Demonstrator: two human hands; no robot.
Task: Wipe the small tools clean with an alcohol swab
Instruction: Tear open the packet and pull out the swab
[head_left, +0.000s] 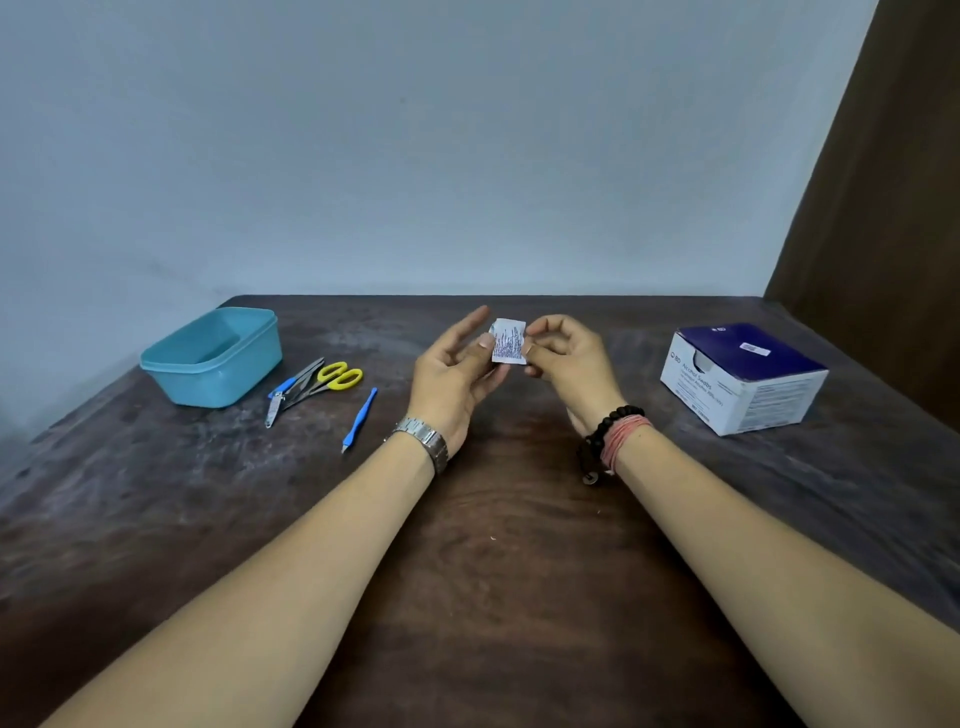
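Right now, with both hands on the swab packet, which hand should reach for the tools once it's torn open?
Probably the left hand. The scissors, nail clipper and blue tool all lie on its side; the right hand pinches the swab packet nearer the swab box.

Soft, even light fills the scene, moderately bright and with no harsh glare. The dark wooden counter (493, 545) shows a dull, patchy sheen on its left and right sides. Shadows are faint and diffuse beneath the forearms and beside the blue container (213, 356). The wide-angle lens bends the counter's edges and stretches the forearms at the lower corners. Focus is fairly sharp at the centre and softer toward the borders.
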